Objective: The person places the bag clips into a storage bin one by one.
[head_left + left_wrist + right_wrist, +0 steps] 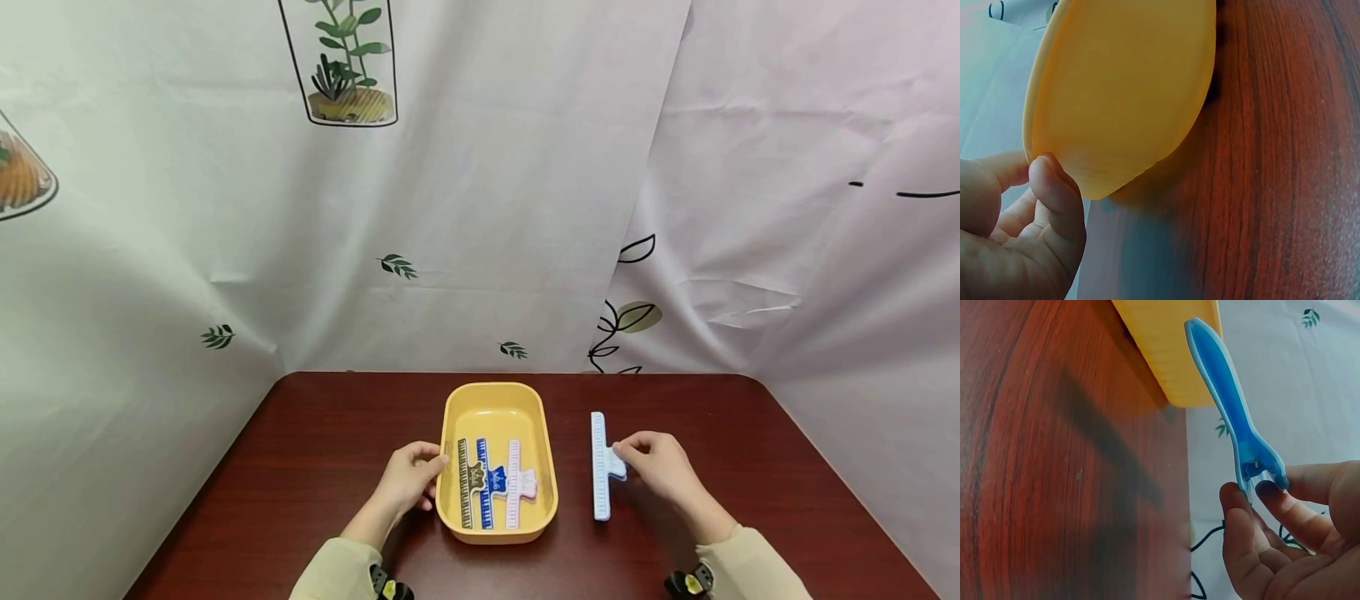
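Note:
My left hand [407,481] pinches the left rim of a yellow tray [491,419] between thumb and fingers. The left wrist view shows the thumb on the inner side of the tray wall [1116,94]. Inside the tray lie three long ruler-edged clips side by side: a dark brown one [466,492], a blue one [486,504] and a pink one [513,467]. To the right of the tray, my right hand [662,467] holds a light blue clip [599,467] by its handle. Seen from the right wrist, this clip [1225,381] is raised over the table.
A dark red wooden table [330,442] bears the tray, which stands near its middle. White cloth [487,192] printed with plants hangs behind and along both sides. A shadow of the raised clip falls on the wood in the right wrist view.

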The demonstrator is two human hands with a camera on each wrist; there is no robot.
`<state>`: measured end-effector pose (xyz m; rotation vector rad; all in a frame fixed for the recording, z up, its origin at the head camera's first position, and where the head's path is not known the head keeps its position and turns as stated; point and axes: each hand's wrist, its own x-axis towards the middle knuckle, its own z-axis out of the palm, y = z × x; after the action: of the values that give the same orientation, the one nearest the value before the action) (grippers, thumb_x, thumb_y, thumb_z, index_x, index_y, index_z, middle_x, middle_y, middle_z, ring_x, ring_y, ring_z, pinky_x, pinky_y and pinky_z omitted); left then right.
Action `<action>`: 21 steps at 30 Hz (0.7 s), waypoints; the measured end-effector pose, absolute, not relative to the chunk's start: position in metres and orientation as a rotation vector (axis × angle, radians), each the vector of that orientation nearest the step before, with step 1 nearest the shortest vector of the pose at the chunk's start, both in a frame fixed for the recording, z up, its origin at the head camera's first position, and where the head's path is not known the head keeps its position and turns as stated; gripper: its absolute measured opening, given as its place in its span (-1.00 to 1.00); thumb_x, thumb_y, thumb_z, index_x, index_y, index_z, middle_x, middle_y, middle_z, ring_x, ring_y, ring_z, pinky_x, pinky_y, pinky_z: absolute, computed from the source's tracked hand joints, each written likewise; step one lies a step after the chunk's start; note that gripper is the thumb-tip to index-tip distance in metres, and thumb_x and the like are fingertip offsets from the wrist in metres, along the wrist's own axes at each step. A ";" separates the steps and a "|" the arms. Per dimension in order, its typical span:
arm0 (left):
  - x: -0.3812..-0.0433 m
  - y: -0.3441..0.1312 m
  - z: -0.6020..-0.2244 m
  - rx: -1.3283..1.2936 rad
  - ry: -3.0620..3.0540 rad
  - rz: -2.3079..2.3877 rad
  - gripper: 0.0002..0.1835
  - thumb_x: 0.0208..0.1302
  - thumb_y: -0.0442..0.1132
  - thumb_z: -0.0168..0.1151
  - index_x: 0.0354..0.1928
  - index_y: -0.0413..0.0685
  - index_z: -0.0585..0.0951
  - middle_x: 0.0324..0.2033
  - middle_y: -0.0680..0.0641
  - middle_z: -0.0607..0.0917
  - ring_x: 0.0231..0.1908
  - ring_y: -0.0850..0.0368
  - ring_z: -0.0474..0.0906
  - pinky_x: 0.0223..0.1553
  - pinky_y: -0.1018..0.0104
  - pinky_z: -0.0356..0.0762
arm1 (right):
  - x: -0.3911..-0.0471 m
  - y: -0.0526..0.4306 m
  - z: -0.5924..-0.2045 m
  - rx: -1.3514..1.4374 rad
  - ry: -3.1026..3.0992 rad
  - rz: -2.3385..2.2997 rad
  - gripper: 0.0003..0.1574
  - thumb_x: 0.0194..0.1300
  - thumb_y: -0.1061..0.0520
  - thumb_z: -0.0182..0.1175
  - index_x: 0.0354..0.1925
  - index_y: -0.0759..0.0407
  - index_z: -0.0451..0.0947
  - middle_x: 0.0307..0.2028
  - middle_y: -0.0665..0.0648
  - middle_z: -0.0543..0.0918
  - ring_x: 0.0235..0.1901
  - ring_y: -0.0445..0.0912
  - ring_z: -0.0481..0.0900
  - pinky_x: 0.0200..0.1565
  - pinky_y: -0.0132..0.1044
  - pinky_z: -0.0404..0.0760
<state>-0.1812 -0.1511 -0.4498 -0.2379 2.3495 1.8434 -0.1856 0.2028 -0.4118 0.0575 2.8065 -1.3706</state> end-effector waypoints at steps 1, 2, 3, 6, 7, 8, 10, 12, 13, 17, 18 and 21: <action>-0.181 -0.151 -0.450 -0.237 2.350 1.843 -0.67 0.26 -0.23 0.18 0.00 -0.30 0.50 -0.57 -0.05 0.51 -0.69 0.21 0.43 -0.75 0.40 0.46 | -0.186 0.202 -0.412 0.054 2.804 -1.378 -0.75 0.26 0.10 0.20 -0.29 0.29 0.65 -0.54 0.11 0.56 -0.56 -0.06 0.51 -0.54 -0.28 0.56; -0.181 -0.151 -0.450 -0.235 2.350 1.844 -0.66 0.26 -0.23 0.18 0.00 -0.30 0.49 -0.57 -0.05 0.51 -0.69 0.21 0.43 -0.75 0.40 0.46 | -0.186 0.201 -0.412 0.053 2.802 -1.385 -0.75 0.26 0.10 0.21 -0.29 0.29 0.65 -0.54 0.11 0.56 -0.56 -0.05 0.52 -0.53 -0.27 0.57; -0.181 -0.151 -0.450 -0.235 2.351 1.844 -0.67 0.26 -0.24 0.18 0.00 -0.30 0.49 -0.57 -0.05 0.52 -0.69 0.21 0.43 -0.75 0.40 0.46 | -0.187 0.200 -0.412 0.046 2.803 -1.389 -0.75 0.26 0.10 0.21 -0.29 0.29 0.65 -0.54 0.12 0.57 -0.55 -0.05 0.52 -0.52 -0.26 0.58; -0.181 -0.151 -0.449 -0.235 2.354 1.843 -0.67 0.26 -0.25 0.17 -0.01 -0.31 0.49 -0.57 -0.05 0.52 -0.70 0.21 0.43 -0.76 0.41 0.45 | -0.188 0.197 -0.411 0.040 2.801 -1.407 -0.76 0.25 0.11 0.21 -0.30 0.28 0.65 -0.55 0.12 0.57 -0.55 -0.04 0.53 -0.50 -0.23 0.60; -0.181 -0.151 -0.449 -0.234 2.355 1.843 -0.67 0.26 -0.25 0.17 -0.01 -0.31 0.49 -0.57 -0.06 0.52 -0.70 0.21 0.43 -0.76 0.41 0.45 | -0.188 0.196 -0.410 0.036 2.800 -1.407 -0.77 0.25 0.11 0.21 -0.30 0.28 0.66 -0.55 0.11 0.57 -0.55 -0.04 0.53 -0.49 -0.23 0.60; -0.181 -0.151 -0.449 -0.235 2.355 1.843 -0.68 0.26 -0.25 0.16 -0.01 -0.31 0.49 -0.57 -0.06 0.52 -0.70 0.21 0.43 -0.76 0.41 0.45 | -0.188 0.195 -0.410 0.034 2.800 -1.407 -0.77 0.25 0.11 0.21 -0.30 0.27 0.66 -0.56 0.11 0.57 -0.55 -0.04 0.53 -0.49 -0.22 0.60; -0.181 -0.151 -0.449 -0.237 2.353 1.843 -0.68 0.26 -0.25 0.16 -0.01 -0.31 0.49 -0.57 -0.06 0.52 -0.70 0.21 0.42 -0.76 0.41 0.44 | -0.187 0.193 -0.409 0.035 2.798 -1.408 -0.78 0.25 0.11 0.22 -0.30 0.27 0.66 -0.55 0.11 0.57 -0.55 -0.03 0.53 -0.49 -0.23 0.60; -0.181 -0.151 -0.449 -0.235 2.352 1.844 -0.68 0.27 -0.25 0.16 -0.01 -0.31 0.49 -0.57 -0.06 0.52 -0.70 0.21 0.42 -0.76 0.41 0.44 | -0.186 0.191 -0.408 0.024 2.799 -1.405 -0.78 0.25 0.11 0.22 -0.29 0.27 0.66 -0.54 0.12 0.57 -0.56 -0.04 0.53 -0.50 -0.23 0.60; -0.181 -0.151 -0.449 -0.235 2.354 1.843 -0.68 0.27 -0.25 0.16 -0.01 -0.31 0.49 -0.57 -0.05 0.52 -0.70 0.21 0.42 -0.76 0.41 0.45 | -0.186 0.190 -0.407 0.017 2.798 -1.403 -0.77 0.25 0.11 0.22 -0.29 0.28 0.66 -0.54 0.12 0.57 -0.56 -0.05 0.53 -0.50 -0.23 0.60; -0.182 -0.151 -0.449 -0.231 2.356 1.843 -0.67 0.26 -0.26 0.16 0.00 -0.32 0.49 -0.58 -0.04 0.51 -0.69 0.20 0.43 -0.76 0.40 0.45 | -0.185 0.186 -0.406 -0.001 2.796 -1.404 -0.76 0.24 0.11 0.23 -0.29 0.30 0.65 -0.52 0.10 0.58 -0.56 -0.06 0.54 -0.49 -0.20 0.62; -0.182 -0.151 -0.449 -0.231 2.356 1.842 -0.67 0.26 -0.26 0.16 0.00 -0.32 0.49 -0.59 -0.04 0.51 -0.69 0.20 0.43 -0.75 0.40 0.45 | -0.185 0.185 -0.405 0.001 2.795 -1.406 -0.76 0.24 0.12 0.23 -0.29 0.31 0.65 -0.52 0.10 0.58 -0.56 -0.06 0.54 -0.49 -0.20 0.62; -0.182 -0.151 -0.449 -0.232 2.356 1.840 -0.66 0.26 -0.26 0.16 0.01 -0.33 0.48 -0.59 -0.04 0.51 -0.69 0.20 0.43 -0.75 0.40 0.46 | -0.186 0.182 -0.406 -0.004 2.795 -1.411 -0.77 0.23 0.13 0.23 -0.29 0.31 0.65 -0.52 0.10 0.59 -0.56 -0.06 0.55 -0.49 -0.19 0.63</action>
<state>-0.1815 -0.1510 -0.4489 -0.2320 2.3559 1.8399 -0.1856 0.1818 -0.4057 -0.0039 2.7952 -1.4108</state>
